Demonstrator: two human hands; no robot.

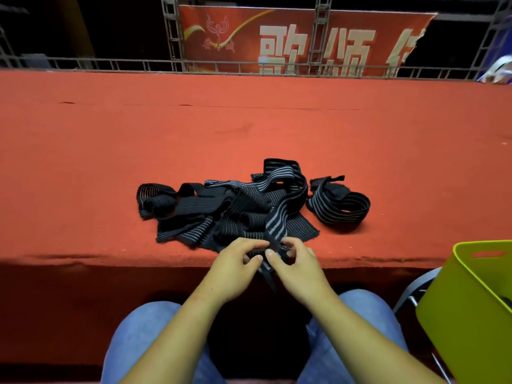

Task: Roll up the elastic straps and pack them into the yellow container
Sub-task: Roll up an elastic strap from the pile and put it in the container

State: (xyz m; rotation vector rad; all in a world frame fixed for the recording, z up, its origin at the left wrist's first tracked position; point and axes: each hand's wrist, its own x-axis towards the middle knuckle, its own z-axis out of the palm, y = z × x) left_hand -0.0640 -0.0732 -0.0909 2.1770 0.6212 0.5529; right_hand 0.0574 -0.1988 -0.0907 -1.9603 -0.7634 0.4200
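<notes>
At near edge, L hand [237, 266] & R hand [297, 268] grips pinch 1 strap [276, 230]; 1 pile [210, 207] behind, 1 yellow container [471, 303].

Both forearms bare, reaching forward and converging, left hand [235, 270] back up, fingers curled, pinching a strap [275, 231] at its near end, right hand [299, 268] just beside it, thumb and fingertips pinching the same strap, wrists level.
</notes>
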